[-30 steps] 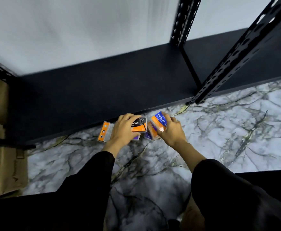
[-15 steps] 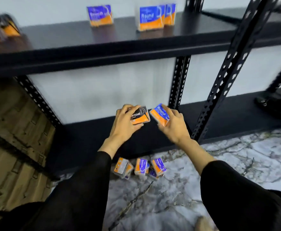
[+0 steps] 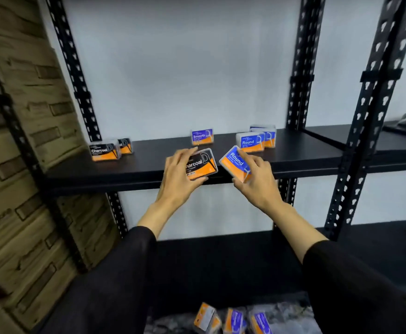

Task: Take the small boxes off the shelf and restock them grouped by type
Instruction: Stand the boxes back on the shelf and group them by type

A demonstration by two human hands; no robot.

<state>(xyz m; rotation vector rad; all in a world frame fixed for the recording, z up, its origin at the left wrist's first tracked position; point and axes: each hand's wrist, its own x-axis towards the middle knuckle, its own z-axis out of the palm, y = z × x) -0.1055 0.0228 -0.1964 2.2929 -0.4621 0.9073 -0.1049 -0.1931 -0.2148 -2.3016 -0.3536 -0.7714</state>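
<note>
My left hand (image 3: 176, 179) grips a black-and-orange Charcoal box (image 3: 202, 163) just in front of the black shelf (image 3: 300, 155). My right hand (image 3: 255, 182) holds a tilted blue-and-orange Round box (image 3: 234, 162) beside it. Standing on the shelf are two Charcoal boxes (image 3: 105, 151) at the left, one Smooth box (image 3: 202, 136) in the middle and a cluster of Round boxes (image 3: 250, 142) at the right. Three more small boxes (image 3: 233, 320) lie on the marble floor below.
Black perforated uprights (image 3: 375, 112) frame the rack against a white wall. A lower shelf (image 3: 221, 263) sits under my arms. Stacked cardboard cartons (image 3: 21, 165) fill the left side. A dark object (image 3: 404, 126) lies on the neighbouring shelf at the right.
Both hands have lifted the Charcoal box and the Round box from the floor up to the middle shelf. My view has swung up from the floor to the shelf.
</note>
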